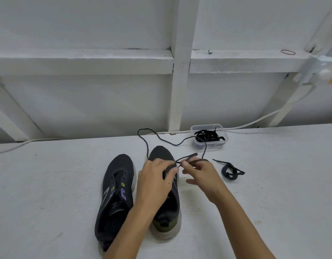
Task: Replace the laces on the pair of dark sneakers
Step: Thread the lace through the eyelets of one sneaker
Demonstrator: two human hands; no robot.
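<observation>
Step in hand, I judge: gathering a thin lace (162, 139) over the right sneaker (166, 193). Left hand (155, 181) and right hand (200, 176) each pinch it in their fingers. Both sneakers lie side by side on the bench (49, 184), toes away from me, long axes roughly parallel (left sneaker (115, 195) shows bare eyelets). Next calls for a free lace tip.

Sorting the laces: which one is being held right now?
The long thin lace, pinched by both hands, left hand and right hand. The others lie loose in the clear tub and beside the right sneaker.
</observation>
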